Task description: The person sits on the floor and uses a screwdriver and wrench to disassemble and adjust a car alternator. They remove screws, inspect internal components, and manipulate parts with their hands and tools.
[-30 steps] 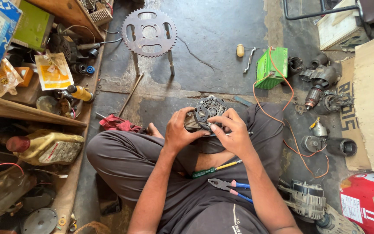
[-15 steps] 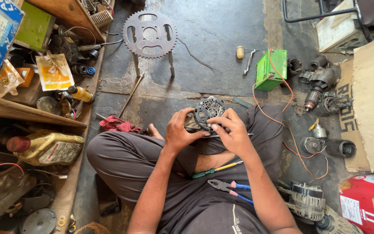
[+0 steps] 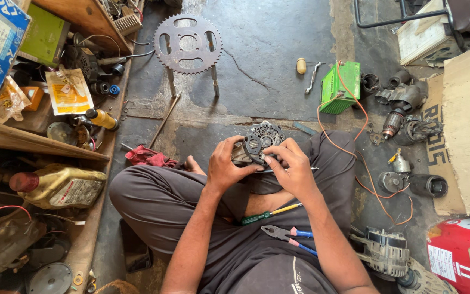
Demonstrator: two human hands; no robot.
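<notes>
While both hands (image 3: 262, 166) clasp it, alternator (image 3: 262, 139) rests.

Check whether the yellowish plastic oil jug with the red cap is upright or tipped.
Tipped: the yellowish plastic oil jug lies on its side on the wooden shelf, red cap pointing left.

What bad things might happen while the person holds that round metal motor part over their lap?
The round grey metal motor part rests only in the left hand and right hand, so it might slip onto the legs. The blue-handled pliers and green-and-yellow screwdriver lie loose on the lap and could slide off. The orange wire trails beside the knee and may snag.
</notes>
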